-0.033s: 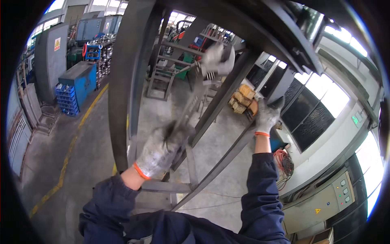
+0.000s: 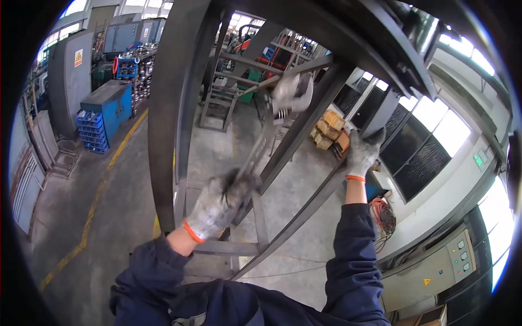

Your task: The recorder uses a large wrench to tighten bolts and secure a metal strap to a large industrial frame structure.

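Observation:
My left hand [image 2: 220, 204], in a grey-coated work glove with an orange cuff, is closed around the handle of a large adjustable wrench [image 2: 262, 144]. The wrench slants up and away, and its pale, blurred jaw end lies in front of the dark metal frame [image 2: 307, 122]. Whether the jaws grip anything cannot be made out. Farther right and higher, my gloved right hand [image 2: 363, 155] is closed on the upper part of a slanting frame bar [image 2: 304, 209]. Part of its fingers is hidden.
Upright and overhead steel beams [image 2: 166, 119] stand close around my arms. Behind the frame are a metal rack [image 2: 217, 117] and stacked yellowish blocks [image 2: 329, 127]. At left stand a blue cabinet [image 2: 117, 111] and blue bins [image 2: 92, 133]; at right, a control cabinet [image 2: 424, 277] and coiled hose [image 2: 383, 214].
The view has shifted slightly. My left hand with the wrench sits a little farther right in the picture; both hands keep their holds.

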A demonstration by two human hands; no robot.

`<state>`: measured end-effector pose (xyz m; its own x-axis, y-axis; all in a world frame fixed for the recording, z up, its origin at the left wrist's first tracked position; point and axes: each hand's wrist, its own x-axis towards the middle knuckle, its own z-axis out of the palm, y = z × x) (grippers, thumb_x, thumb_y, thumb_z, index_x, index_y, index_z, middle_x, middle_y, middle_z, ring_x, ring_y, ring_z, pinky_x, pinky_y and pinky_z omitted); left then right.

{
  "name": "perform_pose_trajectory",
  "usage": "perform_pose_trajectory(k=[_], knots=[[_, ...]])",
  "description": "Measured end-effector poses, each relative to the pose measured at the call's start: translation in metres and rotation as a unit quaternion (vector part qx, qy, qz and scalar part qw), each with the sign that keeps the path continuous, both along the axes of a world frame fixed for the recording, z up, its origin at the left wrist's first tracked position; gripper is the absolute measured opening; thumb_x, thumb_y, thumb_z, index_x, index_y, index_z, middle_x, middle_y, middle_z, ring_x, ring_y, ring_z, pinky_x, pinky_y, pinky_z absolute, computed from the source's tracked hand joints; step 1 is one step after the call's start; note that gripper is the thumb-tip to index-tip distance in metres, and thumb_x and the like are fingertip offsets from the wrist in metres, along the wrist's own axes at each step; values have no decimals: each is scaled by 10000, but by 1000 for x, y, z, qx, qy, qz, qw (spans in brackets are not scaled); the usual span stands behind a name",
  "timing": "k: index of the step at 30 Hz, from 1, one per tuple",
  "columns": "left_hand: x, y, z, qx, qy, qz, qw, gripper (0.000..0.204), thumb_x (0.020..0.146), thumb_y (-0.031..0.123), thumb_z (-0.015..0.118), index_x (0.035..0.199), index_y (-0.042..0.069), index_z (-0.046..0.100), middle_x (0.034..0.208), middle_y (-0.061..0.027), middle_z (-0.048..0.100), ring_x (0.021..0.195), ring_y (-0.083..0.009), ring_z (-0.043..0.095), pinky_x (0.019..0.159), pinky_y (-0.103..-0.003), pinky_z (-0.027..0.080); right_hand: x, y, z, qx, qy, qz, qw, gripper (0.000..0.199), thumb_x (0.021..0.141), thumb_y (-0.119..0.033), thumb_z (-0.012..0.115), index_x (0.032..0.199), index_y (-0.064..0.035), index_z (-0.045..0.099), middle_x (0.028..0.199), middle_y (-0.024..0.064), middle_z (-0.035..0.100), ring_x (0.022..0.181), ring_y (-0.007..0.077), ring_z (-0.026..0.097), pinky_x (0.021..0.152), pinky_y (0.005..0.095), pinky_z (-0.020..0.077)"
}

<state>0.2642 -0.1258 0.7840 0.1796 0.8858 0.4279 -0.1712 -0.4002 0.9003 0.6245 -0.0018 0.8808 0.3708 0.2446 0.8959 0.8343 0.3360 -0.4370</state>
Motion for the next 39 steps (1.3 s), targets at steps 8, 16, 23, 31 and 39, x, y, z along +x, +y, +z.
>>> perform_pose_trajectory(k=[8,16,23,31,39], knots=[[0,-3,-94,-255,31,-62,965,476,1055,459,537,1103,0,654,650,26,493,484,-71,436,442,-256,351,-1,12,-9,11,-16,-52,998,906,770,-368,824,1484,10,413,1297,255,643,1209,347,635,1051,386,462],[12,-12,-116,-342,90,-22,935,407,1062,396,544,1107,7,656,646,23,482,486,-73,420,442,-274,355,4,15,-12,27,-28,-50,998,962,730,-430,867,1463,38,456,1321,215,642,1216,298,626,1065,365,453],[22,-14,-156,-372,116,-15,921,390,1020,407,615,1099,30,672,644,34,521,517,-72,461,461,-287,370,18,21,-14,55,-69,-77,993,917,765,-437,873,1439,46,480,1314,201,656,1203,258,639,1055,320,466],[22,-22,-156,-428,103,-18,898,354,1040,362,594,1068,14,652,647,30,498,459,-67,409,418,-268,321,24,26,-22,-20,-262,-310,914,886,779,-480,815,1477,-64,462,1270,207,673,1167,350,662,1011,392,521],[22,-36,-165,-400,217,-42,889,359,1008,403,608,1105,63,672,682,27,529,491,-91,478,429,-299,369,10,20,-27,38,-56,-100,993,823,787,-361,768,1466,-30,441,1273,266,641,1113,412,663,939,433,547]])
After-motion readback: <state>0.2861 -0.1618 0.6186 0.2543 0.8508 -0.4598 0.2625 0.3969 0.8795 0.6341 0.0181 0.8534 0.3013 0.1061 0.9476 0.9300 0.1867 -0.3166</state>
